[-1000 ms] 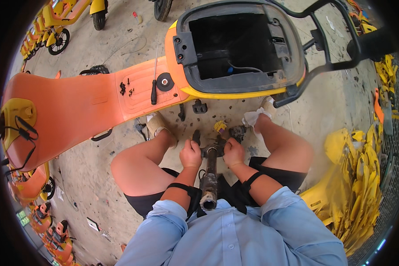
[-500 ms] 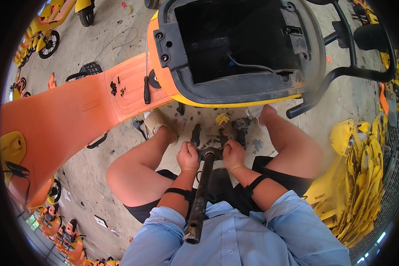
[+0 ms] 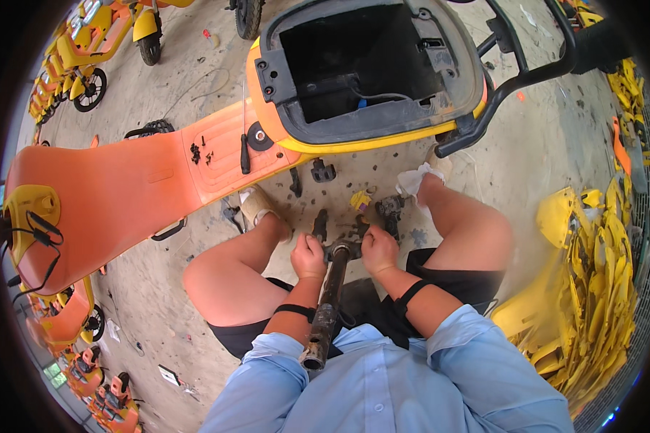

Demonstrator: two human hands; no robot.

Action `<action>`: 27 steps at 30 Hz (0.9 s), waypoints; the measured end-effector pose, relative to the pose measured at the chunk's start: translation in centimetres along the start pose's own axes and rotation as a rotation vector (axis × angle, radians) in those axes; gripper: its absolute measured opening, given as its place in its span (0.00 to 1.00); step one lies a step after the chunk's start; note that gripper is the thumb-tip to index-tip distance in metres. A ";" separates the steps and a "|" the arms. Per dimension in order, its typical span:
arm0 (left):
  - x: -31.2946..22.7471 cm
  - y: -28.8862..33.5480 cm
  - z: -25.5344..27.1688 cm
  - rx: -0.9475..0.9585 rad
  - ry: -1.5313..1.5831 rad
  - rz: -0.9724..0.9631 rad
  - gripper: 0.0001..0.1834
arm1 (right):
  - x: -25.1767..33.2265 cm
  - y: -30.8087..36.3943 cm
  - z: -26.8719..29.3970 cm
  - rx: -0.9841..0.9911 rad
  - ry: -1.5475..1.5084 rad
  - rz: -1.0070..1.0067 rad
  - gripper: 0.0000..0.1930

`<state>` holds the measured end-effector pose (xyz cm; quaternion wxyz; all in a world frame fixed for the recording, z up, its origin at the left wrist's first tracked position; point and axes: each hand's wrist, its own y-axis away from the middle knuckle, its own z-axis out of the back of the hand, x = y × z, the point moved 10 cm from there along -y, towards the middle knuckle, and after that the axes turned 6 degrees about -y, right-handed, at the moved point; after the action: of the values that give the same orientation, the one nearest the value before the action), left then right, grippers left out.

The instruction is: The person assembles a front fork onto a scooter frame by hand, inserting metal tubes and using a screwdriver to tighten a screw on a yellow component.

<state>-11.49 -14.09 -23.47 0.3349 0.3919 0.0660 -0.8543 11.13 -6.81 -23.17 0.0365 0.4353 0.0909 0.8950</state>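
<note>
Between my knees lies a front fork with a dark, rusty steering tube (image 3: 330, 307). The tube's open end points toward my chest, and its two legs stretch away past my fists. My left hand (image 3: 308, 256) is closed round the left side, close to the crown. On the right side, my right hand (image 3: 379, 250) is closed the same way. The fingers' undersides are hidden. Beyond the right hand, a dark power drill (image 3: 391, 207) rests on the floor, beside a small yellow piece (image 3: 360, 200).
An orange scooter body (image 3: 115, 169) with an open seat compartment (image 3: 361, 68) stretches across ahead. On its footboard lie a screwdriver (image 3: 245, 154) and several dark screws (image 3: 196, 153). Yellow panels (image 3: 592, 289) are heaped at right. More scooters (image 3: 87, 79) stand at far left.
My view has shifted, so the scooter body sits higher and more of the floor beyond it shows. Both hands keep their hold on the fork, with little visible movement.
</note>
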 end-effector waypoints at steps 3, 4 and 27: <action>-0.1 -0.7 -0.6 0.025 -0.012 0.008 0.14 | -0.6 -0.8 -0.6 0.007 -0.008 0.006 0.06; -0.5 -0.8 -0.5 0.024 0.009 0.018 0.13 | -0.2 -0.9 -0.3 -0.010 -0.040 0.040 0.06; 4.1 -3.0 -1.6 0.079 -0.071 0.183 0.16 | -0.6 -2.5 -2.4 0.182 0.012 -0.124 0.17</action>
<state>-14.29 -13.36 -27.95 0.3980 0.3785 -0.0158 -0.8355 9.59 -4.77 -25.58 0.0516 0.4250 0.1988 0.8816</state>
